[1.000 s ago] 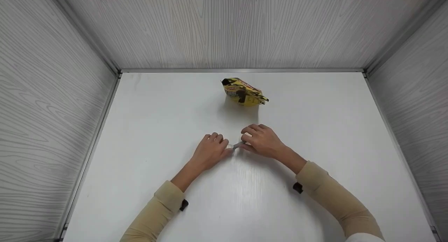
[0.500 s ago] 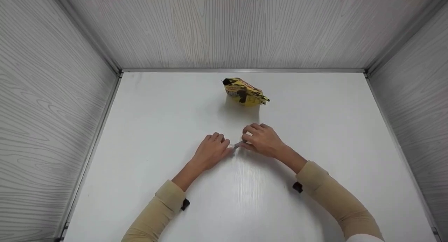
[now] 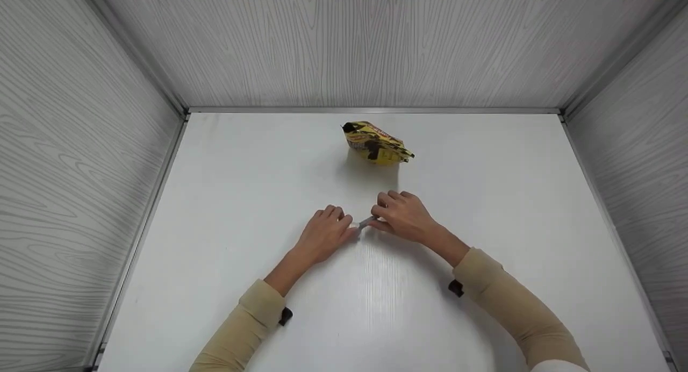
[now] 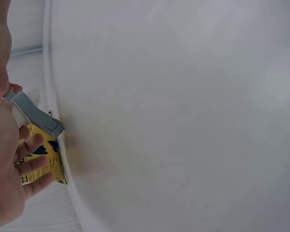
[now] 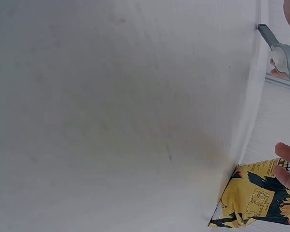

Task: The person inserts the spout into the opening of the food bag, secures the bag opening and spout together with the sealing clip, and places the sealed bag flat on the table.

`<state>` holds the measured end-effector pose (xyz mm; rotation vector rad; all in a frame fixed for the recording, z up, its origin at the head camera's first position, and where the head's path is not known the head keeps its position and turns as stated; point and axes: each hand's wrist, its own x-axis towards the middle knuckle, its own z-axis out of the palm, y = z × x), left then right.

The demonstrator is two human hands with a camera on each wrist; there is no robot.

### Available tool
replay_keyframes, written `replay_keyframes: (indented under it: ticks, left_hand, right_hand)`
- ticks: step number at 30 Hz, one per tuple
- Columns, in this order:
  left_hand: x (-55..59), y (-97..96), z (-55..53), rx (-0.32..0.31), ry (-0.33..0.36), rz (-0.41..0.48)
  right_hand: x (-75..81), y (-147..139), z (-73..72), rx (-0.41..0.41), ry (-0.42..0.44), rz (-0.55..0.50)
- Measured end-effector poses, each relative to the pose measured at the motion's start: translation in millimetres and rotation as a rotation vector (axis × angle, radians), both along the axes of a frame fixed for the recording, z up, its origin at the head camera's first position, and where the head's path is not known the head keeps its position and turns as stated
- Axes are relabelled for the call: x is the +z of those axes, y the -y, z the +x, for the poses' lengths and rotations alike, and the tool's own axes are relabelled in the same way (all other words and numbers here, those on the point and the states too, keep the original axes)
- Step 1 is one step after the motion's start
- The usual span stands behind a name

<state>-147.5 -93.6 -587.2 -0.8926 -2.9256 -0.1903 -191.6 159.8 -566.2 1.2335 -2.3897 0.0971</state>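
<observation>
Between my two hands is a grey plastic bag clip [image 3: 366, 222] with a white round part in its middle, best seen in the left wrist view. My left hand [image 3: 325, 231] pinches it from the left with thumb and forefinger, the other fingers spread in the left wrist view. From the right, my right hand [image 3: 404, 217] pinches the grey strip near its other end. In the right wrist view one end of the clip [image 5: 267, 36] sticks out past the left hand. Beyond both hands a yellow and black snack bag [image 3: 376, 146] stands on the white table.
The white table [image 3: 226, 286] is bounded by grey wood-grain panels at the left, the back [image 3: 344, 49] and the right. Dark wrist cameras stick out under both beige sleeves [image 3: 500, 297].
Hands and clip stay almost in place, with only slight shifts of the fingers. The snack bag has not moved.
</observation>
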Motion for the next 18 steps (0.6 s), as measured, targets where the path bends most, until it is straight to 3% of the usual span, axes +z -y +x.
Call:
replay_keyframes:
  ticks: [18]
  left_hand:
    - [2.6,-2.4,-4.1,0.010,0.036,0.013]
  right_hand:
    - [1.8,-0.5,-3.3,0.028,0.006,0.009]
